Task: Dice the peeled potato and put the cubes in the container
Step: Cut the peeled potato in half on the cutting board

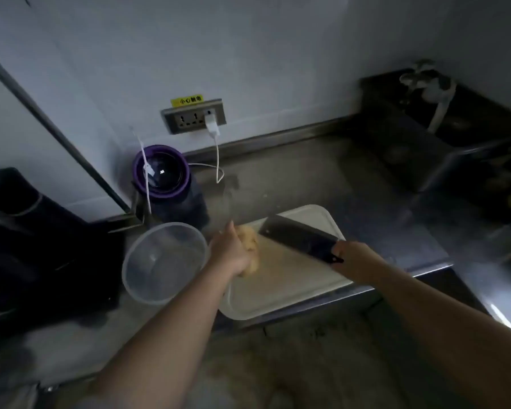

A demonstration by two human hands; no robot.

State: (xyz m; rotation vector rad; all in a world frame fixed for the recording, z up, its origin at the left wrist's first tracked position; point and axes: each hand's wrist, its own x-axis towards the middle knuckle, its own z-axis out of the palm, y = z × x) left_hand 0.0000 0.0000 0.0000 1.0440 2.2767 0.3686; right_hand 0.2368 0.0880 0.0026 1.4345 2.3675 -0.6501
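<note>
Honestly, left hand [230, 252] clutching the potato [250, 246] sits beside the cleaver [298, 239] my right hand [351, 258] grips; 1 slip could nick fingers.

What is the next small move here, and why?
Probably lower the dark steel cleaver in the right hand onto the yellow peeled potato: the left hand grips it on the white cutting board, and the clear round plastic container looks empty.

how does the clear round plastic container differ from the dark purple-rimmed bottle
The clear round plastic container is see-through and wider; the dark purple-rimmed bottle is opaque and narrower. The container sits beside the white cutting board; the bottle stands nearer the wall. Both are round.
</note>
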